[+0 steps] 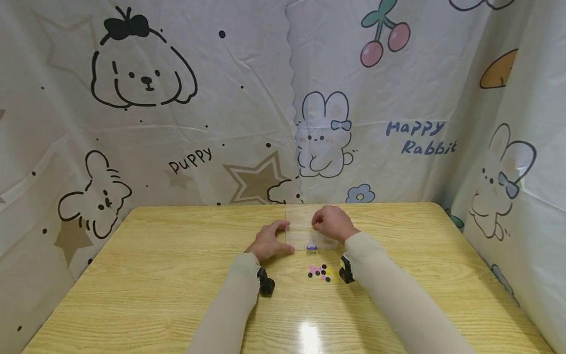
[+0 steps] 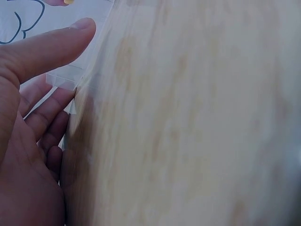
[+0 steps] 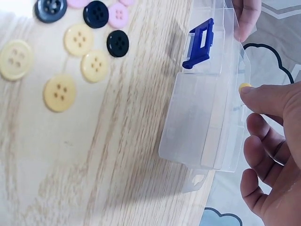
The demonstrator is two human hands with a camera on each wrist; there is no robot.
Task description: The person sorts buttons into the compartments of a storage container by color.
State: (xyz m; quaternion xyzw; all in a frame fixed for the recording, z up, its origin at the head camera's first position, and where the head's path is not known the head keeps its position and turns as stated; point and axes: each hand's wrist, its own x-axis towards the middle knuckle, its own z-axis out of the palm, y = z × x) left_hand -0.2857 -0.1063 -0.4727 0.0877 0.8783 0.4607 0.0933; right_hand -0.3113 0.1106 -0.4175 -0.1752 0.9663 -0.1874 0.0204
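A clear plastic compartment box (image 1: 297, 237) stands toward the table's far edge, its see-through lid raised at the back. Along its left side, my left hand (image 1: 267, 243) holds it, thumb at the front corner and fingers farther back. Over the box, my right hand (image 1: 334, 224) pinches a yellow button (image 3: 243, 87) between thumb and fingertip. A blue latch (image 3: 200, 45) shows on the box's front. In front of the box lie loose yellow buttons (image 3: 59, 92), black buttons (image 3: 117, 44) and pink buttons (image 3: 118, 15). The compartments' contents cannot be made out.
The wood-grain table (image 1: 168, 285) extends to both sides. A printed cloth (image 1: 247, 98) with cartoon animals hangs behind it and along the sides. Each wrist carries a small black camera (image 1: 265, 282).
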